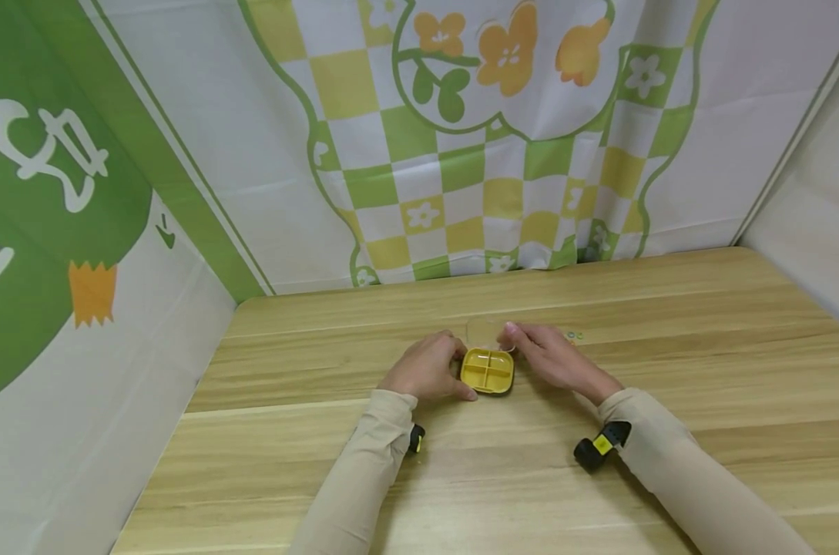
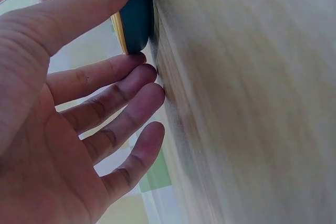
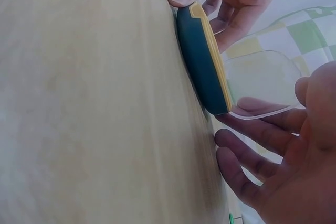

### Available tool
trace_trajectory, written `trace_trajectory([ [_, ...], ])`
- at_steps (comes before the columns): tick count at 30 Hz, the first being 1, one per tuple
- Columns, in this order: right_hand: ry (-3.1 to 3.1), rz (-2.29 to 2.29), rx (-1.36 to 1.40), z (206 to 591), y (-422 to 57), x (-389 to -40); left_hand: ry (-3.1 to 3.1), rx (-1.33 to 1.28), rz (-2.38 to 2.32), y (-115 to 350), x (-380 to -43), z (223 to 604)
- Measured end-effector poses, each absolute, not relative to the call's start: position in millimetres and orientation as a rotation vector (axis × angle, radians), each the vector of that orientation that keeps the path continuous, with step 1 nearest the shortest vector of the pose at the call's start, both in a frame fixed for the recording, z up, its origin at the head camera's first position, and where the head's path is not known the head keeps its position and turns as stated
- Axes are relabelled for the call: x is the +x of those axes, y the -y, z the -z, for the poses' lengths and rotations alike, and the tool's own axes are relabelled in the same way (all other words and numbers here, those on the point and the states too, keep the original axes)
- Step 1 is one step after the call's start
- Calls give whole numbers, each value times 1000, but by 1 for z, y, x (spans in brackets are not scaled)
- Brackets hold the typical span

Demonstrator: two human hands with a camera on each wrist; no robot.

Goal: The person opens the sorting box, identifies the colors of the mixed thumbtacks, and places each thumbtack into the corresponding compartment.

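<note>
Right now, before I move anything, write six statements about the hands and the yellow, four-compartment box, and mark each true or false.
1. The yellow, rounded box with a dark teal base sits on the wood-grain table. True.
2. The left hand holds the box. True.
3. The box has six compartments. False: it has four, which look empty.
4. The right hand touches the clear, rounded plastic lid. True.
5. The lid is shut. False: it is open, on the box's far side.
6. Tiny coloured pieces lie inside the box. False: the tiny coloured pieces lie on the table.
</note>
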State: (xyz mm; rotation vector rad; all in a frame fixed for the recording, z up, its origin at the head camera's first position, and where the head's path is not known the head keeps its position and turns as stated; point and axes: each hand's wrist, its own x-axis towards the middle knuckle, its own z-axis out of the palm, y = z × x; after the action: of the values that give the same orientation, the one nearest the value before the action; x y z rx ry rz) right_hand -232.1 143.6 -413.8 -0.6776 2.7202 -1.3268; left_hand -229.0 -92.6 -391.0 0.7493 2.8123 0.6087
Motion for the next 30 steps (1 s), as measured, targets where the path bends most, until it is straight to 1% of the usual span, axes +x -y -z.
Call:
trace_trajectory([
  [15,-2677,1360,-635,415,-143,-234,-2814,774,-573,93,-229,390],
  [30,-2703,1386,-629,413,-142,-232,-2747,785,-694,96,-229,384],
])
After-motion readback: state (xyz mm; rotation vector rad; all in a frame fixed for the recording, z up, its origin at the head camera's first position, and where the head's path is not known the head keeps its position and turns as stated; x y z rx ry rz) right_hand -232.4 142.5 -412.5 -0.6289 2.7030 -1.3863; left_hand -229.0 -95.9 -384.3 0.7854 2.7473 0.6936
